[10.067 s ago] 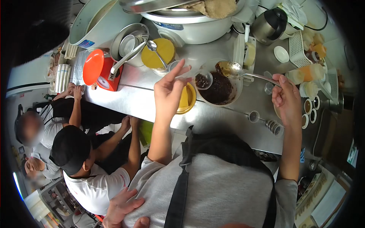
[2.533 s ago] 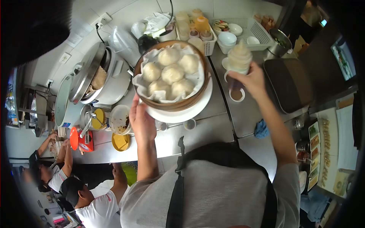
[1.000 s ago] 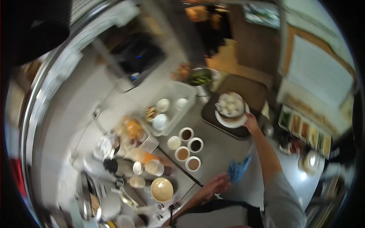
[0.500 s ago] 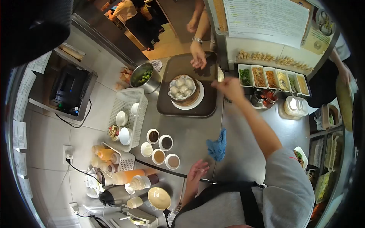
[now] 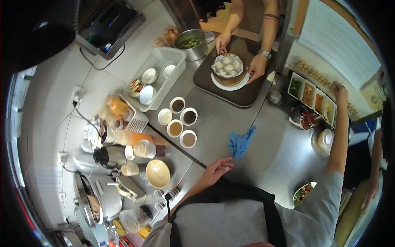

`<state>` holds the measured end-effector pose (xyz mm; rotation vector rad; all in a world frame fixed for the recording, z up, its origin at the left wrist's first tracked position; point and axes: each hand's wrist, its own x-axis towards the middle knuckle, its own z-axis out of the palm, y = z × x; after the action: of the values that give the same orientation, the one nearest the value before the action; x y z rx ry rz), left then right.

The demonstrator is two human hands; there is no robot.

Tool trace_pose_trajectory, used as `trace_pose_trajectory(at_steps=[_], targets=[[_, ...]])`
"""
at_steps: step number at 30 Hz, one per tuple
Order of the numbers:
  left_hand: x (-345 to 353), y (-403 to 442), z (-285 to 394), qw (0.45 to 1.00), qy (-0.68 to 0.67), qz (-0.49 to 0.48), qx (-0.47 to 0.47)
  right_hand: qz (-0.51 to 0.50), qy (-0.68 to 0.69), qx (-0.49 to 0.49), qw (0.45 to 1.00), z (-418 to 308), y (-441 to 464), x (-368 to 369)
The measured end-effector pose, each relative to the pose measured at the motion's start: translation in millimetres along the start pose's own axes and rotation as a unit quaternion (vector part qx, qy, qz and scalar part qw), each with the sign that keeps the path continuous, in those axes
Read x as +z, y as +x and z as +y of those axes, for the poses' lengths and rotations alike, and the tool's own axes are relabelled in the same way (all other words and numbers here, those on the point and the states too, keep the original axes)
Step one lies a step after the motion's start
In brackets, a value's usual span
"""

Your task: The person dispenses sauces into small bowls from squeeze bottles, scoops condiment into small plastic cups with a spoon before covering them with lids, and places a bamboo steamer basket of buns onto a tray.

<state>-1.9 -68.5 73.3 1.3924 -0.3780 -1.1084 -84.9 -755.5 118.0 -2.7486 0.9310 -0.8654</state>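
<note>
My right hand (image 5: pixel 340 91) is closed at the row of wooden clips (image 5: pixel 314 74) on the wall, above the container of toppings (image 5: pixel 307 94); what its fingers grip is too small to make out. Beside the blue cloth (image 5: pixel 242 142) on the steel counter, my left hand (image 5: pixel 218 169) is loosely open with nothing in it. A bamboo steamer of white buns (image 5: pixel 228 66) rests on a white plate (image 5: pixel 231 86) over the brown tray (image 5: pixel 201 80). Another person's two hands touch the plate and steamer from the far side.
Several small sauce cups (image 5: pixel 175 128) stand left of centre. Behind them are a white basket with bowls (image 5: pixel 158 88) and a pot of greens (image 5: pixel 196 50). Bottles, a kettle (image 5: pixel 111 157) and a yellow bowl (image 5: pixel 158 173) stand lower left. A bowl of food (image 5: pixel 303 194) is near my right arm.
The steamer of buns went from my left hand to the tray, and another person's hands have since reached it. My right hand has moved right, from beside the tray to the clips. The view has turned.
</note>
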Motion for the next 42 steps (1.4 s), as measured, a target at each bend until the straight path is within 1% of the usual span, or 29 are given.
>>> trace_pose_trajectory(at_steps=[5,7,10,13,15,17,18,19,20,22,23,24,25,26,27,28,29,31,32,33,34,35,36,37,38,39,40,41,42], targets=[[-7.5,-7.1,-12.0,0.999,0.020,0.029,0.017,-0.037,-0.006,0.010,0.999,-2.1,6.8,-3.8],[-6.2,-8.7,-6.8,0.999,0.041,0.024,-0.007,-0.047,0.020,0.022,0.998,21.8,15.4,1.7],[-6.9,-10.3,-7.0,0.998,0.053,0.013,-0.022,-0.047,0.013,0.040,0.998,13.7,13.2,-13.8],[-4.6,-17.9,-2.2,0.998,0.056,0.019,-0.027,0.008,-0.011,0.025,1.000,14.6,11.6,-14.8],[-7.6,-16.8,-2.3,0.997,0.073,0.010,-0.017,0.009,0.036,0.006,0.999,24.3,10.1,-9.6],[-15.7,-16.4,-8.1,0.995,0.096,-0.007,-0.009,0.025,0.017,-0.021,0.999,7.8,8.8,-17.1],[-27.4,-16.5,12.9,0.990,0.141,-0.026,0.009,0.042,0.016,-0.017,0.999,15.7,13.1,-10.0],[-38.2,-24.8,46.9,0.982,0.183,-0.038,0.022,0.052,-0.002,-0.035,0.998,16.9,15.3,-7.1],[-47.3,-35.4,80.2,0.974,0.221,-0.042,0.030,0.030,0.013,-0.029,0.999,22.5,16.2,-6.5],[-76.8,-50.9,154.0,0.955,0.274,0.085,0.076,-0.015,0.040,-0.040,0.998,19.0,28.8,8.5],[-94.8,-55.5,193.3,0.900,0.394,0.125,0.137,-0.037,0.040,-0.049,0.997,22.1,25.4,8.9],[-97.6,-58.3,231.3,0.915,0.337,0.192,0.109,-0.063,0.030,-0.053,0.996,29.1,16.8,0.7],[-121.6,-52.0,245.4,0.904,0.319,0.210,0.191,-0.058,0.019,-0.035,0.998,38.1,8.5,-4.3],[-127.5,-53.3,272.5,0.882,0.355,0.243,0.193,-0.052,0.006,-0.018,0.998,47.5,6.9,-0.4],[-144.1,-52.0,287.8,0.850,0.410,0.284,0.171,-0.043,-0.003,-0.002,0.999,45.2,11.0,4.6],[-148.2,-53.8,294.7,0.819,0.439,0.318,0.190,-0.084,-0.057,0.026,0.995,8.3,5.7,-17.8],[-149.1,-56.7,298.0,0.781,0.470,0.352,0.212,-0.028,-0.055,0.016,0.998,-19.4,1.4,-22.7],[-134.0,-68.2,283.8,0.787,0.464,0.352,0.203,0.087,-0.047,-0.003,0.995,-60.0,-6.3,-25.8],[-125.1,-72.5,273.7,0.789,0.462,0.351,0.201,0.039,0.048,-0.011,0.998,-90.7,-12.9,-19.8],[-119.2,-74.6,258.3,0.808,0.439,0.336,0.206,-0.008,0.143,-0.016,0.990,-126.5,-23.2,-4.8],[-113.5,-75.9,238.3,0.825,0.415,0.319,0.211,-0.128,0.351,0.023,0.927,-164.4,-45.2,23.1],[-107.4,-78.5,222.7,0.841,0.392,0.303,0.218,-0.195,0.276,-0.072,0.938,-277.7,-72.6,-9.0],[-100.6,-82.3,212.9,0.857,0.364,0.308,0.198,-0.305,0.390,-0.065,0.866,-332.7,-92.8,-2.9],[-94.0,-87.3,203.7,0.871,0.334,0.314,0.177,-0.358,0.399,-0.096,0.839,-383.7,-108.2,0.6],[-87.9,-93.7,195.2,0.883,0.305,0.320,0.156,-0.387,0.461,-0.118,0.790,-419.3,-121.0,20.3],[-81.7,-99.9,187.5,0.882,0.290,0.335,0.163,-0.399,0.454,-0.138,0.785,-455.3,-130.2,40.7],[-75.8,-105.6,180.7,0.879,0.276,0.350,0.169,-0.386,0.467,-0.172,0.777,-481.5,-138.6,77.1],[-71.4,-112.3,174.4,0.875,0.261,0.368,0.176,-0.393,0.442,-0.184,0.785,-509.0,-142.2,105.2],[-70.2,-121.6,168.3,0.877,0.270,0.366,0.155,-0.391,0.407,-0.213,0.798,-535.3,-143.3,129.8]])
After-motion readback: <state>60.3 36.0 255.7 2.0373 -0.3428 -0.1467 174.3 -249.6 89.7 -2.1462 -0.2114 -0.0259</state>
